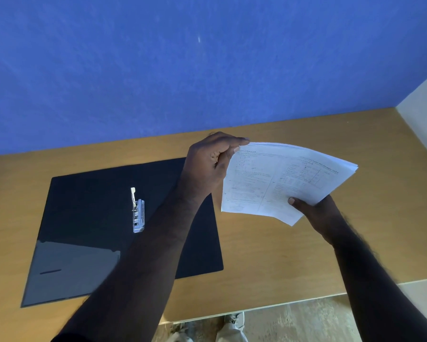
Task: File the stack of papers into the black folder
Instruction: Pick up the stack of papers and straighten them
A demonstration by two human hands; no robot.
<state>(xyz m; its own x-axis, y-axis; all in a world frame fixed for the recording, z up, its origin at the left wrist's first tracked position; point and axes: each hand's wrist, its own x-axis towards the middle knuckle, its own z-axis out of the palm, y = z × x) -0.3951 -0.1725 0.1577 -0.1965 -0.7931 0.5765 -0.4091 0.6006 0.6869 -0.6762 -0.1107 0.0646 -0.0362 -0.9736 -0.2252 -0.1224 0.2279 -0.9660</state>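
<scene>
Here, the stack of papers (288, 181) is held above the wooden desk (269, 255), gripped by the left hand (207, 164) and right hand (318, 213). Beside it, the black folder (96, 218) lies open, its metal clip (138, 213) exposed.

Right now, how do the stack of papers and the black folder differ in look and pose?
The stack of papers is white, printed and held up off the desk by the left hand and right hand; the black folder is dark and lies open, flat on the desk. The papers curve in the grip; the folder lies flat. Both are rectangular.
</scene>
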